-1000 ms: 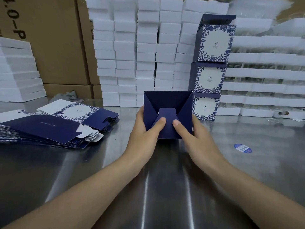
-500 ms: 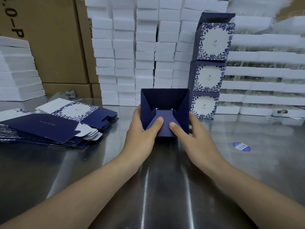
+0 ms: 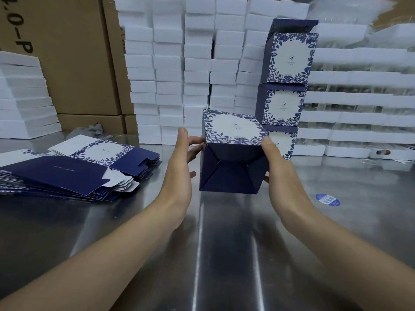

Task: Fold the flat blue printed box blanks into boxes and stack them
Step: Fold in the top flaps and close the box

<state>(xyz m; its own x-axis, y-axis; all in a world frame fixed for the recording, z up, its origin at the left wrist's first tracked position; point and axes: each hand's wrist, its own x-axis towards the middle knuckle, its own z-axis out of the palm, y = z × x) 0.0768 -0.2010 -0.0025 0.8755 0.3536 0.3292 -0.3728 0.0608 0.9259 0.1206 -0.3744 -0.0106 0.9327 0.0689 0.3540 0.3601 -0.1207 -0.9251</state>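
A folded blue box [image 3: 232,173] is held above the steel table, its closed dark bottom facing me and its white floral panel on top. My right hand [image 3: 277,167] grips its right side, thumb on the upper corner. My left hand [image 3: 182,162] is beside the box's left side with fingers straight; only the fingertips seem to touch it. A pile of flat blue printed blanks [image 3: 74,171] lies at the left. A stack of three folded boxes [image 3: 285,86] stands behind the held box, the top one with its lid flap up.
White foam trays [image 3: 190,70] are piled in columns along the back, with more at the right [image 3: 359,108] and far left [image 3: 22,97]. Brown cartons [image 3: 67,55] stand at the back left. A round blue sticker [image 3: 327,200] lies on the steel table [image 3: 224,254].
The bottom flaps that both thumbs were pressing in are now closed. The box has tipped so its floral panel faces up, and my left hand has come off and opened.
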